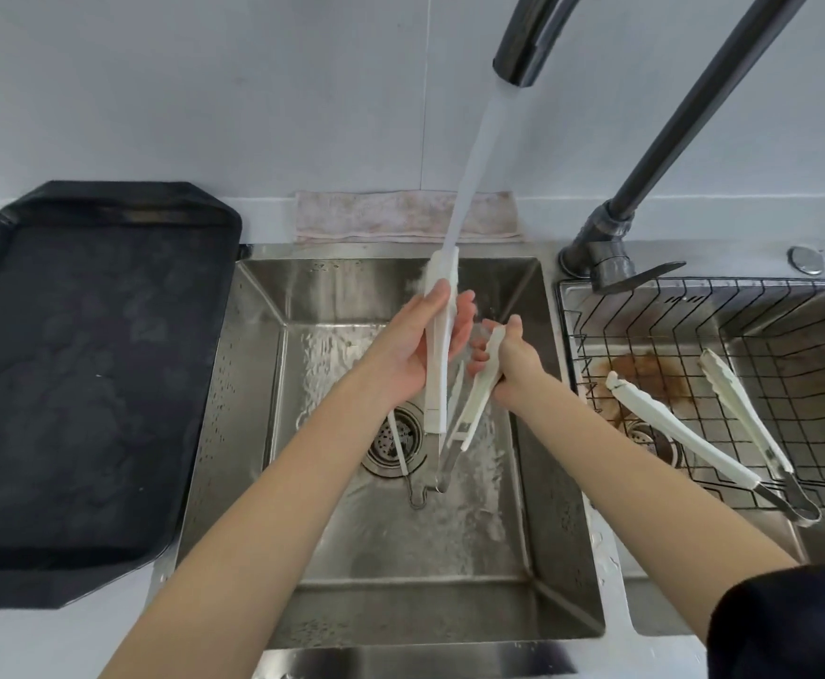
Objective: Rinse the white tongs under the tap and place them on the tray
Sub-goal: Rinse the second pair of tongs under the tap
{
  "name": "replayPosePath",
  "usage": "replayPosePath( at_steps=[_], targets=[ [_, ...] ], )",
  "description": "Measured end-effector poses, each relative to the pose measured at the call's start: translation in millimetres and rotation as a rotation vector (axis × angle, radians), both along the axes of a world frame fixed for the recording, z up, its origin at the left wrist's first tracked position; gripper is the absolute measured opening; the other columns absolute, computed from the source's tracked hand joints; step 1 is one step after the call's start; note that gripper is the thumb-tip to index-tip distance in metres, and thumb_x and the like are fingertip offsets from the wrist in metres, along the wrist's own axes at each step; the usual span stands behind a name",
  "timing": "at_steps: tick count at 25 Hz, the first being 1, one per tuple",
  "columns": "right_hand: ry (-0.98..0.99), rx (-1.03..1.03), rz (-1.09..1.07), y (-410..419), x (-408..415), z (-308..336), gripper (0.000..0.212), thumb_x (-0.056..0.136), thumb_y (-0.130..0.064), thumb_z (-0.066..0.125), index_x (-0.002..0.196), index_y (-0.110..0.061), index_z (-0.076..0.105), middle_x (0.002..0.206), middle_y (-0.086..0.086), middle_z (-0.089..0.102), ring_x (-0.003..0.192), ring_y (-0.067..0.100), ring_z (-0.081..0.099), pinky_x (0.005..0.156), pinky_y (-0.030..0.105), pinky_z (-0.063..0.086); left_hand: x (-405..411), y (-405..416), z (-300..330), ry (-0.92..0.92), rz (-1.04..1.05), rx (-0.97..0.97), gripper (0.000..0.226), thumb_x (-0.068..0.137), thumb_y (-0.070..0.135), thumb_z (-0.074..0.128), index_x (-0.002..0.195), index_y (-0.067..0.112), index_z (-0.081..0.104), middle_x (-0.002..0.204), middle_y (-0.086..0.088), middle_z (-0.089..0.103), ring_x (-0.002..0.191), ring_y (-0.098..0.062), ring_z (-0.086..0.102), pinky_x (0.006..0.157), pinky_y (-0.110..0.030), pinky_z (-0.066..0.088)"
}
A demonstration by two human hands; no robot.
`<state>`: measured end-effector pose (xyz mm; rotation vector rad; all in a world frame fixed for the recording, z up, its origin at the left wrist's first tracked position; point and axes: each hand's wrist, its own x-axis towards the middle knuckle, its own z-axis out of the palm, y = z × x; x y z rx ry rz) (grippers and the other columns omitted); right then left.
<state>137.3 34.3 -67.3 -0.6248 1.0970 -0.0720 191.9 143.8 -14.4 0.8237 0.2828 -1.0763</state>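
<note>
White tongs (437,355) hang over the steel sink (253,365), spread open, tips up and metal hinge end down near the drain. My left hand (412,345) grips one white arm, whose tip sits in the water stream (474,154) falling from the dark tap (523,46). My right hand (511,365) grips the other white arm (481,389). The black tray (82,384) lies on the counter to the left of the sink, wet and bare.
A second sink on the right holds a black wire rack (768,365) with another pair of white tongs (684,428) lying in it. The tap's base and lever (611,257) stand between the sinks. A folded cloth (400,218) lies behind the sink.
</note>
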Motion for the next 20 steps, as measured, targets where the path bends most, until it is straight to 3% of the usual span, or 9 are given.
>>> replayPosePath(
  at_steps=[5, 11, 16, 20],
  targets=[
    [-0.020, 0.118, -0.079, -2, -2, -11, 0.043, 0.099, -0.047, 0.022, 0.118, -0.014, 0.044, 0.066, 0.003, 0.036, 0.024, 0.006, 0.031, 0.029, 0.010, 0.028, 7, -13, 9, -0.063, -0.090, 0.065, 0.018, 0.094, 0.020, 0.049, 0.104, 0.007, 0.055, 0.068, -0.003, 0.072, 0.056, -0.010, 0.069, 0.051, -0.020, 0.057],
    [-0.006, 0.003, -0.053, -8, -7, -4, 0.045, 0.099, -0.044, 0.026, 0.128, -0.015, 0.045, 0.067, 0.003, 0.038, 0.036, 0.007, 0.030, 0.031, 0.013, 0.030, 10, -29, 10, -0.132, -0.128, 0.375, 0.034, 0.090, 0.044, 0.048, 0.091, 0.011, 0.054, 0.041, 0.003, 0.056, 0.034, -0.006, 0.050, 0.034, -0.015, 0.042],
    [-0.020, -0.057, -0.036, -6, -9, 3, 0.038, 0.099, -0.043, 0.027, 0.115, -0.016, 0.048, 0.066, 0.002, 0.038, 0.047, 0.008, 0.027, 0.031, 0.013, 0.028, 12, -28, 6, -0.182, -0.072, 0.309, 0.019, 0.093, 0.029, 0.050, 0.089, 0.011, 0.056, 0.066, 0.000, 0.053, 0.047, -0.008, 0.051, 0.041, -0.016, 0.045],
    [-0.039, -0.085, -0.071, -7, -8, 9, 0.040, 0.099, -0.043, 0.028, 0.118, -0.015, 0.049, 0.064, 0.001, 0.038, 0.046, 0.008, 0.028, 0.033, 0.014, 0.028, 17, -25, 15, -0.239, -0.072, 0.295, 0.018, 0.092, 0.028, 0.051, 0.093, 0.011, 0.057, 0.067, 0.000, 0.052, 0.052, -0.009, 0.048, 0.041, -0.016, 0.044]
  ],
)
